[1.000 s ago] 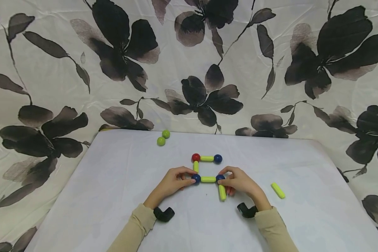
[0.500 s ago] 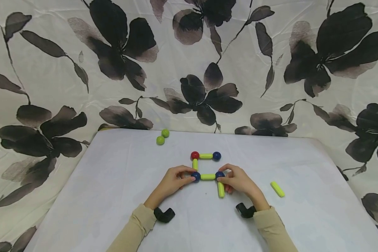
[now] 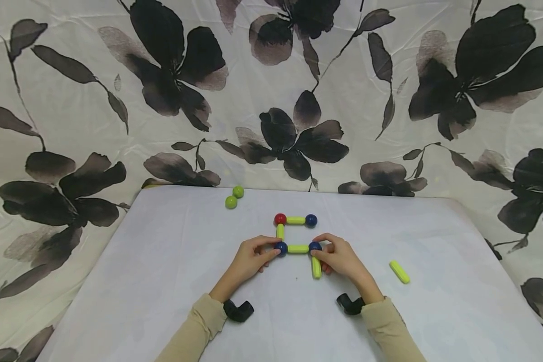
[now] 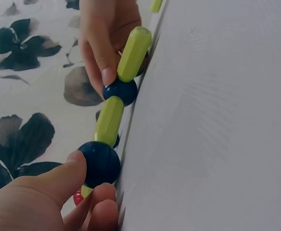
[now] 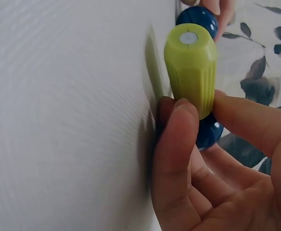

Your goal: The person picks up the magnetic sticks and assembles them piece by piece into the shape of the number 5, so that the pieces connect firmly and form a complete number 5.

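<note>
A zigzag of yellow-green magnetic rods and balls lies on the table. My left hand [image 3: 252, 257] pinches the left blue ball [image 4: 100, 164] between thumb and fingers. My right hand [image 3: 341, 258] grips the right blue ball [image 3: 314, 247], its thumb and fingers also beside the near rod [image 5: 191, 70], which points toward me with a free end. One rod [image 3: 297, 249] joins the two held balls. Another rod [image 3: 280, 231] runs from the left ball to a red ball [image 3: 280, 219]. From there a far rod [image 3: 295, 220] leads to a third blue ball [image 3: 310, 220].
Two green balls [image 3: 231, 202] sit close together at the table's far side. A loose yellow-green rod [image 3: 399, 272] lies to the right of my right hand. Behind the white table [image 3: 163, 226] hangs a flowered cloth [image 3: 235, 90].
Both hands and the joined rods and balls have slid a little away from me across the table. The grip of each hand stays the same, and the loose rod has not moved.
</note>
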A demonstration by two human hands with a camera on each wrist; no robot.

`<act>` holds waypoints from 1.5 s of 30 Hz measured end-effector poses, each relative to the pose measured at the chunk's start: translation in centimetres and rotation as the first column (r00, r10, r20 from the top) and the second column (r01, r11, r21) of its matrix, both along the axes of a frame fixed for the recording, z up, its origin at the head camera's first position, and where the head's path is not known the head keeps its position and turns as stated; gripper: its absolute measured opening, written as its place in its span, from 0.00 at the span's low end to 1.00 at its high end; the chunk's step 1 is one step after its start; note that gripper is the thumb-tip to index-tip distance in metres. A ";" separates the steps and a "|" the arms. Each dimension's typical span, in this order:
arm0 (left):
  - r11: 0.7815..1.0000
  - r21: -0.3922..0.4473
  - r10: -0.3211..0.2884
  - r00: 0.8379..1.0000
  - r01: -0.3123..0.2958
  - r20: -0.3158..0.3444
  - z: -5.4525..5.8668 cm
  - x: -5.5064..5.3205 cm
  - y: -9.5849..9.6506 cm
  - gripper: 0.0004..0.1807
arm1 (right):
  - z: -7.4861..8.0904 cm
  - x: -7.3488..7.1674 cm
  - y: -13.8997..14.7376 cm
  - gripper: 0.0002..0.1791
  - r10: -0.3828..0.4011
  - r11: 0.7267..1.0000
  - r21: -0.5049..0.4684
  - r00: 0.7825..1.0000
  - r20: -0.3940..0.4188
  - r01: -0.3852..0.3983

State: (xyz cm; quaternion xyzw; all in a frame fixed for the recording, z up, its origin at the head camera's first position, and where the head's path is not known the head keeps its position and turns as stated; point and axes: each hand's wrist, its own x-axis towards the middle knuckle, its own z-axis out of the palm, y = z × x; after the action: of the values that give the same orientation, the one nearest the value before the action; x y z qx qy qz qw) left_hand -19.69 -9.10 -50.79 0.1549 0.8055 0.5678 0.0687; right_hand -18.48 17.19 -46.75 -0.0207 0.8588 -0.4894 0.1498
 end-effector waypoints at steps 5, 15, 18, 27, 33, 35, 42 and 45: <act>1.000 0.005 0.027 1.000 -0.027 -0.005 0.1 0.1 0.3 0.17 | -0.1 -0.1 -0.1 0.19 -0.023 1.000 -0.005 1.000 -0.009 0.023; 0.998 0.015 0.054 0.999 -0.054 0.004 -0.1 -0.1 0.3 0.17 | -0.4 -1.2 0.1 0.19 0.001 0.999 -0.039 1.000 0.002 -0.001; 0.998 0.015 0.058 0.998 -0.058 0.002 -0.2 -0.4 0.4 0.17 | -0.4 -1.6 0.3 0.20 0.007 0.999 -0.053 1.000 0.014 -0.006; 0.998 0.025 0.051 0.998 -0.051 -0.023 -0.5 -1.6 0.5 0.17 | -0.8 -2.7 0.7 0.22 0.018 0.994 -0.105 1.000 -0.002 -0.018; 0.999 0.021 0.050 0.998 -0.050 -0.028 -0.5 -1.7 0.4 0.16 | -1.3 -2.5 0.9 0.22 0.028 0.987 -0.160 1.000 -0.013 -0.030; 0.998 0.023 0.055 0.998 -0.054 -0.028 -0.5 -1.6 0.4 0.17 | -1.4 -2.5 0.9 0.22 0.030 0.984 -0.173 0.999 -0.013 -0.032; 0.997 0.040 0.071 0.997 -0.070 -0.017 -0.3 -1.4 0.4 0.16 | -1.8 -2.6 0.8 0.21 0.039 0.980 -0.195 0.999 -0.030 -0.044; 0.996 0.045 0.071 0.997 -0.071 0.007 -0.1 -1.4 0.3 0.16 | -2.0 -2.7 0.8 0.21 0.039 0.978 -0.205 0.999 -0.037 -0.046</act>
State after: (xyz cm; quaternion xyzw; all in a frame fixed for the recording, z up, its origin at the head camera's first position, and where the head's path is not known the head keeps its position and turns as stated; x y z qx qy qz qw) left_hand -21.08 -8.82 -50.93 0.1263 0.7974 0.5883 0.0470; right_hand -21.15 18.00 -48.73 -0.0623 0.8054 -0.5718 0.1432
